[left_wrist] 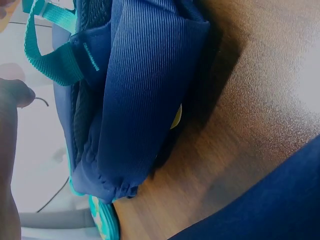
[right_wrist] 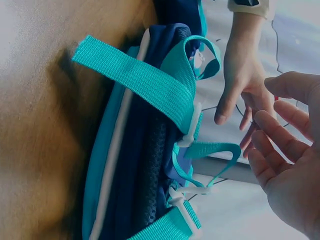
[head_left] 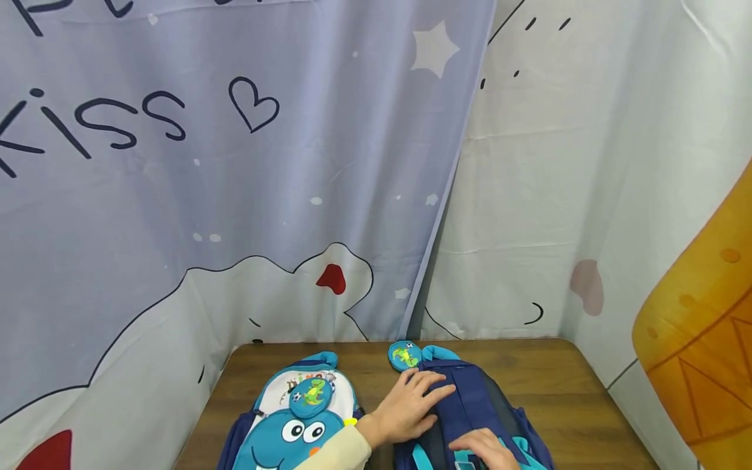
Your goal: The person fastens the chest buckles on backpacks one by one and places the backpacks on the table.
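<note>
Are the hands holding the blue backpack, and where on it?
Neither hand grips anything. The left hand lies flat with straight fingers on the back of the face-down blue backpack. The right hand is open over its lower part, fingers relaxed.

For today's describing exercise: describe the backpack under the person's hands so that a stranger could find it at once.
On the wooden table lie two backpacks side by side. The backpack under the hands is the one on the camera's right, lying face down. Its plain navy back and teal straps face up, while the neighbouring backpack shows a cartoon face.

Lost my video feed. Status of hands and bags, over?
Left hand flat on navy backpack. Right hand open above its straps. Dinosaur backpack alongside.
</note>
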